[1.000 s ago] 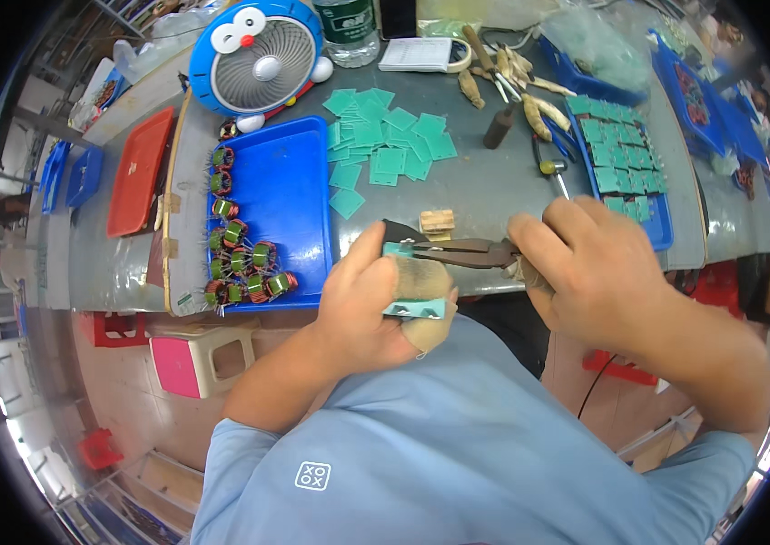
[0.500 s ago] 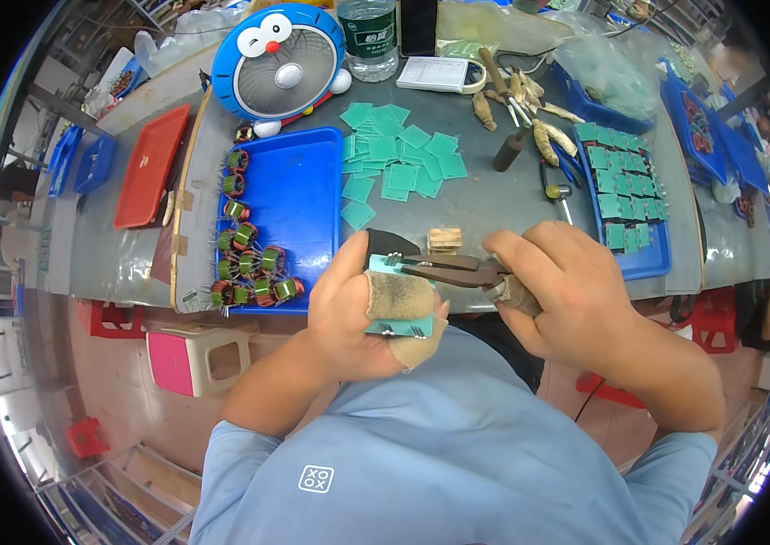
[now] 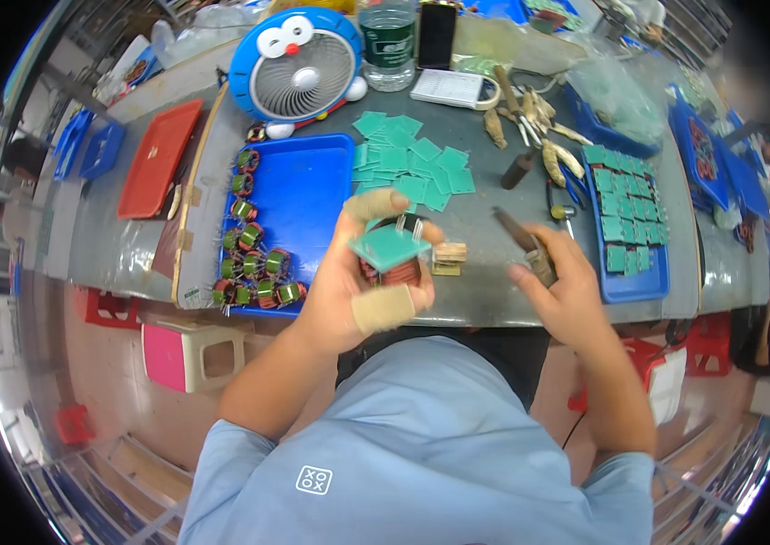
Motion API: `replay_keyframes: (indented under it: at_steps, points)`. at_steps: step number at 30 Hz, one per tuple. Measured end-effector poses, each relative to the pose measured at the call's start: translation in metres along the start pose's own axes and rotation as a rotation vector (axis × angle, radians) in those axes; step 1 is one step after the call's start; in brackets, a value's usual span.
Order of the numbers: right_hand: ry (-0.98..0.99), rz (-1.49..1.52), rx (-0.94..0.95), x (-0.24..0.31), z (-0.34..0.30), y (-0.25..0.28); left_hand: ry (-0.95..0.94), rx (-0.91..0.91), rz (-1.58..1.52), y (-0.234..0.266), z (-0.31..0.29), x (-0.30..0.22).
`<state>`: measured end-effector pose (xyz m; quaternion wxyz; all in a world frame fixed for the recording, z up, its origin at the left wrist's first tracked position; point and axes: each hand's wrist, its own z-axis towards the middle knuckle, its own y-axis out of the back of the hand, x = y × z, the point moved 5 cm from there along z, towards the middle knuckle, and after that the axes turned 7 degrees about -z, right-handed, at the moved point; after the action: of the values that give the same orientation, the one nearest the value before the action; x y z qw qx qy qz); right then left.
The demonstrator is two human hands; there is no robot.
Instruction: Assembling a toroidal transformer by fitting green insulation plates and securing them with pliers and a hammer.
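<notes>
My left hand point(image 3: 330, 295), with tan tape round its thumb and fingers, is closed round a wire-wound toroidal coil point(image 3: 394, 274). A green square board point(image 3: 389, 247) sits on the coil, and metal pins stand up at the board's far right edge. To the right, apart from the coil, my right hand point(image 3: 574, 289) grips pliers point(image 3: 519, 231); their dark jaws point up and left, slightly blurred, and look closed. A small wooden block point(image 3: 450, 252) lies on the table between my hands. Loose green boards point(image 3: 412, 162) are heaped just beyond my left hand.
On the left, a blue tray point(image 3: 312, 204) holds several green-and-red coils point(image 3: 253, 263). Another blue tray point(image 3: 635, 289) at right carries rows of coils topped with boards. Toward the back stand a blue fan point(image 3: 299, 73) and a water bottle point(image 3: 389, 45). Taped tools point(image 3: 530, 113) lie back right.
The pliers have come off the pins at the board and moved right with my right hand. My left hand has turned, so the coil under the board now shows. The head view has shifted slightly.
</notes>
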<state>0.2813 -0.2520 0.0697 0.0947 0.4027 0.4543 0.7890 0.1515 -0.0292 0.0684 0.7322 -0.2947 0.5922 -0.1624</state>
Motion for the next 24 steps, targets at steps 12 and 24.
replay_keyframes:
  at_steps: [12, 24]
  points:
    - [-0.026, -0.400, -0.201, -0.072, -0.030, -0.065, 0.159, 0.007, -0.324, 0.018, 0.007, 0.004]
    - [0.155, -0.064, -0.299, 0.017, -0.025, -0.038, 0.167, 0.072, -0.267, 0.010, 0.008, 0.003]
